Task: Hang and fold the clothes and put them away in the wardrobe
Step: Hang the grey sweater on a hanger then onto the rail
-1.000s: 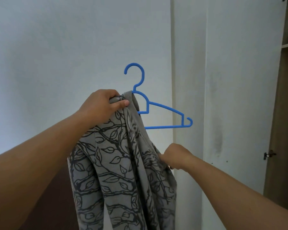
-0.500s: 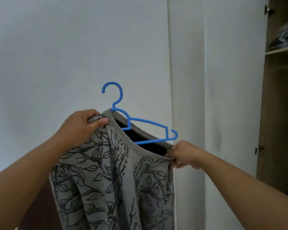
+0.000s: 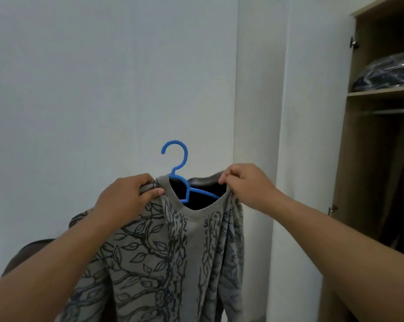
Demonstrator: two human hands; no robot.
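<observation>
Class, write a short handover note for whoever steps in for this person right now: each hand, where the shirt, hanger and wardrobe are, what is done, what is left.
Left hand: grip on the shirt's left shoulder, beside the neckline.
Right hand: pinching the right side of the collar.
Hanger: blue, inside the neck opening, hook sticking up above the collar; its right arm shows through the opening.
Wardrobe: open, to the right; rail under a shelf with a bagged bundle.
Done: hanger is inside the shirt.
Left: settle the shoulders on the hanger, hook it on the rail, then deal with any remaining clothes.
</observation>
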